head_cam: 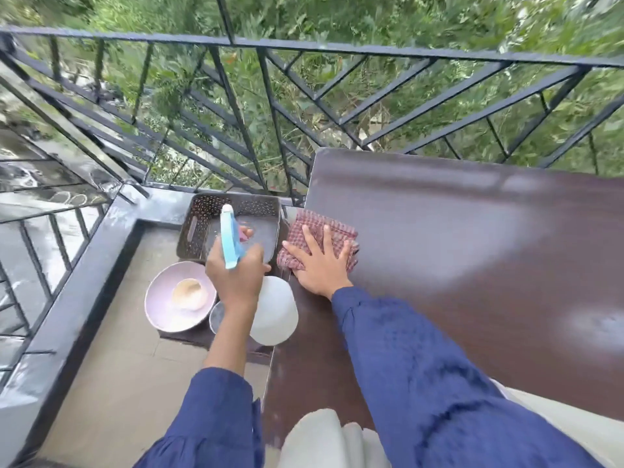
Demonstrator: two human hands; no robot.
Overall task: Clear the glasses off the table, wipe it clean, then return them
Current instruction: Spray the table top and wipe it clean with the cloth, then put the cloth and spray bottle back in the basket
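Head view: the right hand [320,265] lies flat, fingers spread, pressing a red checked cloth [319,238] onto the near-left corner of the dark desk [456,248]. Its grip is wide; nothing is enclosed. The left hand [236,275] has its grip closed around a spray bottle [233,244] with a blue-and-white head and a white body, held off the left edge of the desk.

No glasses stand on the desk surface. Below the left edge sit a perforated dark basket [202,217], a pale bowl [162,305] holding a smaller cup [189,293], and part of a round rim [216,317] that may be a glass; motion blur prevents confirmation. The clearing step appears complete and wiping is in hand.

Risks:
- The cloth overhangs the desk edge. A stroke toward the left could push it off into the basket.
- The bottle hangs directly above the vessels. A loosened grip could drop it onto them.
- Spray released at this position could land in the vessels.
- The far desk area shows pale streaks; wiping only the corner could leave residue.
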